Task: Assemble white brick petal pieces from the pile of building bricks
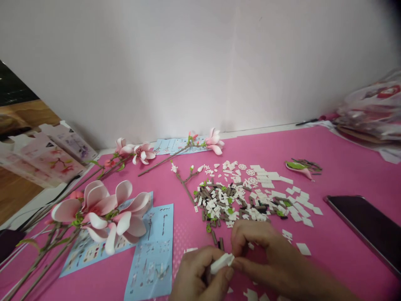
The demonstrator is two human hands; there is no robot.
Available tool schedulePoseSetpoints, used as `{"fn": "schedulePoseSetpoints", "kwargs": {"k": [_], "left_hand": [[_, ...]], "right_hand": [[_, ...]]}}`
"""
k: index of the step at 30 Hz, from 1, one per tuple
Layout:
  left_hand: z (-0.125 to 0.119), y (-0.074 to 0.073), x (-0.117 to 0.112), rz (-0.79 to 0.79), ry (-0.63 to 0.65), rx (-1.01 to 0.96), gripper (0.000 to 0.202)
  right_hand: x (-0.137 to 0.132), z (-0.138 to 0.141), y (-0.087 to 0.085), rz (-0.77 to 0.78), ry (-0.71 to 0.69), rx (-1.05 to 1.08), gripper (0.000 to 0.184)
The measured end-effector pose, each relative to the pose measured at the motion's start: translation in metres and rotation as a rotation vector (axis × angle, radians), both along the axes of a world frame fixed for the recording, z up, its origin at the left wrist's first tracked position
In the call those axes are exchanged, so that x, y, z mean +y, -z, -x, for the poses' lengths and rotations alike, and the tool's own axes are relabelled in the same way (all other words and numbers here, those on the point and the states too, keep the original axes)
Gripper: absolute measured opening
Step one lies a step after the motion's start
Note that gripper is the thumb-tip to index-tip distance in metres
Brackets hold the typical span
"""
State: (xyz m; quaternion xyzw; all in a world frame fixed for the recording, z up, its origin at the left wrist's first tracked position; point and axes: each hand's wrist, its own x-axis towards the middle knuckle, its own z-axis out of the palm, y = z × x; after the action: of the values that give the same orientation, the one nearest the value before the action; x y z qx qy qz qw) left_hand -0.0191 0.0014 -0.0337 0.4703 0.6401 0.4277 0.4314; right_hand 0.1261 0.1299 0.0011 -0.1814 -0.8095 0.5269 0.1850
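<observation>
Between the thumb and curled fingers of my left hand [200,271] is a white brick assembly [221,263], a small longish piece. My right hand [266,255] meets it from the right, thumb and forefinger pinched at its end; whether a separate small part sits in that pinch I cannot make out. Just beyond my hands lies a pile of loose white, brown and green building bricks [219,200]. White flat tiles [300,205] spread to its right. A partly built brown branch [184,188] with white buds rests at the pile's left edge.
Pink brick magnolia stems [100,205] lie at left, over blue instruction sheets [153,251]. Another magnolia branch [175,156] lies at the back. A phone [366,225] and a pink-green petal piece [297,168] are at right. Printed boxes [59,154] stand far left; plastic bags [372,108] sit far right.
</observation>
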Motion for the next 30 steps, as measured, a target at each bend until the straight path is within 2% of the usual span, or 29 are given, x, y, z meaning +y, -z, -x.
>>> {"fn": "schedulePoseSetpoints", "kwargs": {"k": [4, 9, 14, 19, 25, 30], "left_hand": [[0.0, 0.001, 0.001, 0.01, -0.003, 0.005, 0.029], [0.001, 0.0, -0.001, -0.004, -0.007, 0.111, 0.029], [0.0, 0.001, -0.006, -0.067, -0.109, 0.156, 0.025], [0.003, 0.003, -0.009, -0.026, -0.028, 0.212, 0.028], [0.004, 0.007, -0.012, 0.002, -0.052, 0.212, 0.024], [0.003, 0.008, -0.01, 0.051, -0.008, 0.165, 0.027]], "right_hand": [[0.0, -0.001, 0.003, -0.016, -0.002, 0.016, 0.014], [0.0, -0.001, 0.001, -0.046, -0.025, 0.03, 0.013], [0.0, 0.0, -0.003, -0.033, -0.026, 0.02, 0.012], [0.0, 0.0, -0.001, -0.014, -0.043, 0.013, 0.012], [-0.004, 0.0, -0.007, -0.004, -0.06, -0.016, 0.01], [-0.003, -0.002, -0.011, 0.053, -0.066, -0.068, 0.009]]}}
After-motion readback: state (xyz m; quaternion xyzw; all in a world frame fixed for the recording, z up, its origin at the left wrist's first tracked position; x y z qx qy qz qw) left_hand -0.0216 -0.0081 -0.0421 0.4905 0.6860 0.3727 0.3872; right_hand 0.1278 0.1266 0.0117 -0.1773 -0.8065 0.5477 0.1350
